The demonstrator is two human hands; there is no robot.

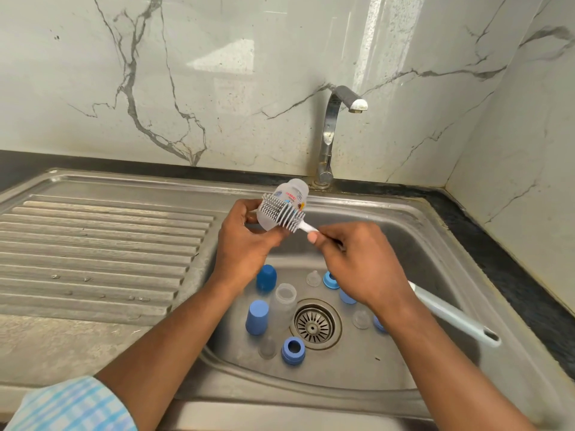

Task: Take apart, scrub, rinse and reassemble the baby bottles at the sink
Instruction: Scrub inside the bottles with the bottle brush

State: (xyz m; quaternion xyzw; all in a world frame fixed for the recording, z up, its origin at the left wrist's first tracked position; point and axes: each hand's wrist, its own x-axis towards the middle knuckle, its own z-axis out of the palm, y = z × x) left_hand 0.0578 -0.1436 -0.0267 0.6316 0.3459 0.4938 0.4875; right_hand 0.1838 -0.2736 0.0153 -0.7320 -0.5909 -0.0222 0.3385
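My left hand [245, 237] grips a clear baby bottle [294, 192] with a printed label, held above the steel sink [413, 231]. My right hand [357, 262] holds the white handle of a grey silicone bottle brush [280, 211]; its bristle head lies against the outside of the bottle. In the basin lie a second clear bottle [283, 298], two blue caps [266, 277] [257, 316], blue collar rings [293, 349] [330, 279] and clear teats [313, 277] [361, 318].
The brush handle's far end [457, 318] sticks out over the sink's right side. A chrome tap [334, 132] stands behind the basin with no water running. The drain strainer [313, 325] sits mid-basin. A ribbed drainboard [99, 250] spreads to the left.
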